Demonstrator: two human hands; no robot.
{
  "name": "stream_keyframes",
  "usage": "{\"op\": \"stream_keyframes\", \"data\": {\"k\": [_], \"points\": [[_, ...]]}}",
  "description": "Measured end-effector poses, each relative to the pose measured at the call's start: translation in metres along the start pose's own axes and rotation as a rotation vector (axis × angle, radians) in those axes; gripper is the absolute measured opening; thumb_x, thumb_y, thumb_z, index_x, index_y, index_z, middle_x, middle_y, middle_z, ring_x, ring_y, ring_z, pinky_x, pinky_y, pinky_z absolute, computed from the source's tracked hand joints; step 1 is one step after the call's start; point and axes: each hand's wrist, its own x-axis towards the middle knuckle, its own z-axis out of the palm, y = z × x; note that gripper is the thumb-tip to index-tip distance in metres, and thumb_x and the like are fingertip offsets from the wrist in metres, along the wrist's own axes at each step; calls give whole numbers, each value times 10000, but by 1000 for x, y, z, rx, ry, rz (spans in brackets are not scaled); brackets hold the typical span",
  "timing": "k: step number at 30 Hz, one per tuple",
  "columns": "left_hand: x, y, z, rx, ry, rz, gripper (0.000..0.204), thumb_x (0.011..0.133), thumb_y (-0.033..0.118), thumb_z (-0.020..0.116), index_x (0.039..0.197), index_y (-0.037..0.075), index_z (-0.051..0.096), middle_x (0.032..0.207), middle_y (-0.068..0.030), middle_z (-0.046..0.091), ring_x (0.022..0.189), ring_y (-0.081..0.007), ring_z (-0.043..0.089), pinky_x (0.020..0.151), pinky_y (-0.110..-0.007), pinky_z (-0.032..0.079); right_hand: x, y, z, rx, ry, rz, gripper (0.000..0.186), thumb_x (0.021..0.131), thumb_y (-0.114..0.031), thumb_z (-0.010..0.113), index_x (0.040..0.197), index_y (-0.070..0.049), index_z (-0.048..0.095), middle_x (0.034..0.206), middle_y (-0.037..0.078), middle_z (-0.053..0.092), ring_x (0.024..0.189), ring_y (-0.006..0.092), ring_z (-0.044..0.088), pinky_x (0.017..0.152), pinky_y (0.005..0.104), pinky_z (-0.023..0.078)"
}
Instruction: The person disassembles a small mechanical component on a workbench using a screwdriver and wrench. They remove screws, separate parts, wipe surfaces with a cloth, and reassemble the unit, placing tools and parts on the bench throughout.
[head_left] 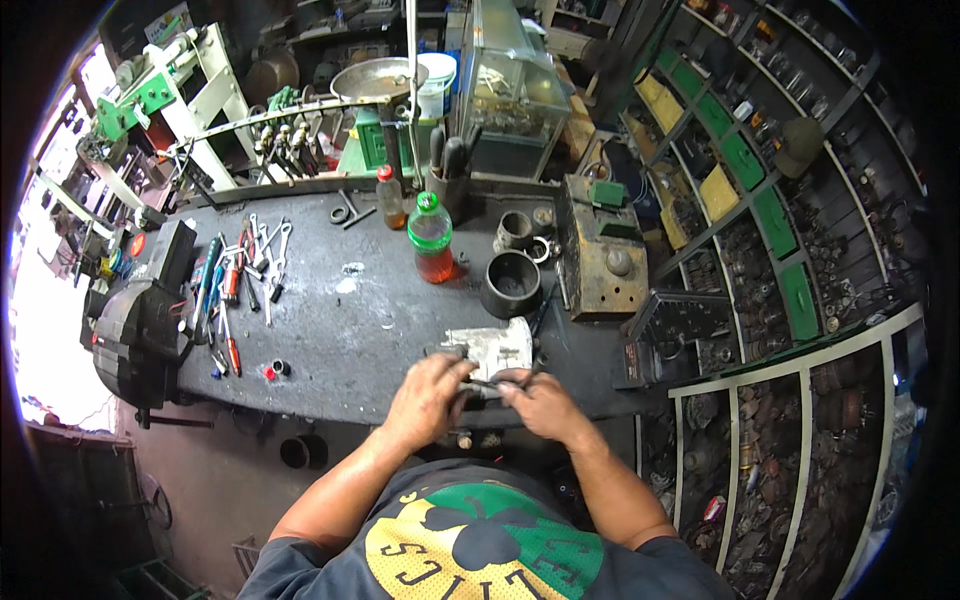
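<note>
My left hand point(428, 397) and my right hand point(546, 404) come together at the near edge of a dark workbench point(350, 385). The fingers of both are curled closed around a small dark, slim piece point(487, 383) between them, too small and covered to name. Just beyond the hands lies a pale, whitish flat piece point(497, 349) with an uneven outline, its near side hidden by my fingers. Behind that stands a dark round pot point(511, 285). A bottle of red liquid with a green label and cap point(431, 240) is a little farther left.
On the left, wrenches and screwdrivers point(232, 280) lie near a big black vise point(140, 320). A worn metal box point(603, 255) sits at the bench's right end. Shelves point(760, 215) packed with parts rise on the right. Below the bench a dark bucket point(303, 452) stands on the floor.
</note>
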Motion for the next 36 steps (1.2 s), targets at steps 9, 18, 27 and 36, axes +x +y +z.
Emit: {"op": "stream_keyframes", "data": {"k": [9, 18, 27, 36], "points": [[21, -35, 41, 158, -123, -235, 551, 892, 301, 884, 1386, 140, 698, 1407, -157, 677, 1331, -393, 637, 1136, -511, 525, -102, 51, -53, 71, 178, 264, 345, 1069, -184, 659, 1368, -22, 719, 1211, 215, 795, 1170, 366, 756, 1021, 437, 572], [30, -48, 54, 57, -120, -290, 215, 956, 245, 793, 1102, 93, 745, 1078, -155, 667, 1028, -421, 708, 892, -516, 599, -59, -9, -32, -88, 244, 79, 292, 1024, -128, 711, 1298, -28, 714, 1100, 276, 769, 1052, 468, 748, 912, 520, 586], [66, -43, 39, 67, -239, -268, 549, 959, 337, 801, 1429, 100, 647, 1350, -172, 659, 1211, -405, 673, 1118, -550, 492, -53, -23, -17, -95, 577, 131, 251, 1019, -111, 690, 1239, -15, 765, 1202, 253, 779, 1144, 446, 740, 992, 476, 585], [170, -69, 97, 240, -426, -201, 673, 917, 526, 843, 1388, 71, 683, 1512, -288, 595, 1345, -432, 649, 1099, -510, 558, -122, -14, 10, -71, 570, 382, 276, 1021, -166, 701, 1249, -23, 764, 1185, 254, 780, 1135, 446, 745, 978, 487, 585]]}}
